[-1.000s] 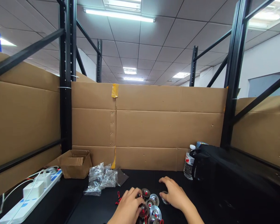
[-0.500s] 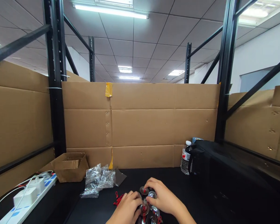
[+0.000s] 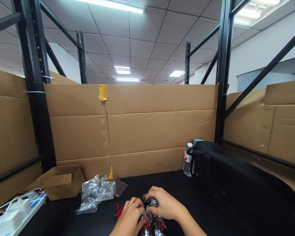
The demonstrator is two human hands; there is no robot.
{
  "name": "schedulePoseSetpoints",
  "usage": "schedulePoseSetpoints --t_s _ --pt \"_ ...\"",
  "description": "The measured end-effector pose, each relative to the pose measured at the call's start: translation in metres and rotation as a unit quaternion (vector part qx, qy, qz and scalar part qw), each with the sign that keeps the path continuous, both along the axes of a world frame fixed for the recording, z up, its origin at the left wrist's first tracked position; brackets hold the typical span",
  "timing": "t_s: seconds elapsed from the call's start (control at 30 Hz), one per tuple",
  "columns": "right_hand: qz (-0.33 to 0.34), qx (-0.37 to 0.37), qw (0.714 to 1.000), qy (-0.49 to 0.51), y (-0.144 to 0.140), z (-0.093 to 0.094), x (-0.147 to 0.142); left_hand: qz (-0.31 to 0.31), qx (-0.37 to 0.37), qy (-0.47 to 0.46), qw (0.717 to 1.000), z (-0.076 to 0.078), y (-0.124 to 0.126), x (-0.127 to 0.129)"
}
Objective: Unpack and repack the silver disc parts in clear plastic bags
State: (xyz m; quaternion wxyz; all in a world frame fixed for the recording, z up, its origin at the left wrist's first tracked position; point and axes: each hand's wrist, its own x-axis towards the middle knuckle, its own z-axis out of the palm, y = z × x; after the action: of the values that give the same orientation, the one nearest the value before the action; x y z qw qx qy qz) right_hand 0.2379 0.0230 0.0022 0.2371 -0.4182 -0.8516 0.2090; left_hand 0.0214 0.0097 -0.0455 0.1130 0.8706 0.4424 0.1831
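Note:
At the bottom middle, several small shiny metal cymbals (image 3: 158, 231) with red cords lie bunched on the black tabletop. My left hand (image 3: 130, 215) bends over the left side of the bunch, its fingers curled on a cymbal. From the right, my right hand (image 3: 166, 205) reaches across with thumb and fingers closed around a cymbal (image 3: 154, 203) near the top of the bunch. One more disc (image 3: 145, 197) shows by its fingertips. A tangle of red cord (image 3: 118, 210) lies left of my left hand. My fingers partly cover the cymbals.
Crumpled clear plastic bags (image 3: 98, 191) lie to the left, near an open cardboard box (image 3: 61, 183). A white power strip (image 3: 27, 218) with plugs is at far left. A water bottle (image 3: 187, 160) and black bag (image 3: 226, 186) stand right. A cardboard wall (image 3: 142, 131) closes the back.
The view has turned slightly right and tilted, so the scene sits farther left. Both hands stay at the cymbals, now drawn slightly closer together.

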Motion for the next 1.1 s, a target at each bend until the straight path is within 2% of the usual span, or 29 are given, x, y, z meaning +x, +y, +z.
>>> schedulePoseSetpoints --t_s 0.13,0.27,0.43,0.57,0.7,0.9,1.0,1.1 --pt "-0.002 0.007 1.000 0.006 0.000 0.000 0.001 0.012 0.007 -0.011 1.000 0.001 0.000 0.001" --pt "0.007 0.000 1.000 0.016 -0.002 0.005 -0.001 0.026 -0.005 -0.116 0.993 0.011 -0.003 -0.003" --pt "0.031 -0.012 0.997 0.070 -0.009 0.011 -0.011 -0.006 -0.051 -0.307 0.950 0.021 -0.001 -0.008" --pt "0.034 -0.038 0.988 0.148 -0.013 0.011 -0.020 -0.011 -0.072 -0.380 0.922 0.022 0.002 -0.007" --pt "0.037 -0.052 0.986 0.154 -0.016 0.010 -0.025 0.013 -0.058 -0.351 0.934 0.023 0.001 -0.006" --pt "0.010 -0.035 0.989 0.140 0.000 0.002 -0.015 0.098 0.025 -0.202 0.974 0.033 -0.002 -0.018" --pt "-0.068 0.010 0.992 0.101 0.019 -0.003 0.010 0.132 0.052 -0.123 0.982 0.038 0.004 -0.038" --pt "-0.173 0.027 0.984 0.016 0.038 -0.010 0.043 0.136 0.035 -0.067 0.988 0.038 0.012 -0.060"
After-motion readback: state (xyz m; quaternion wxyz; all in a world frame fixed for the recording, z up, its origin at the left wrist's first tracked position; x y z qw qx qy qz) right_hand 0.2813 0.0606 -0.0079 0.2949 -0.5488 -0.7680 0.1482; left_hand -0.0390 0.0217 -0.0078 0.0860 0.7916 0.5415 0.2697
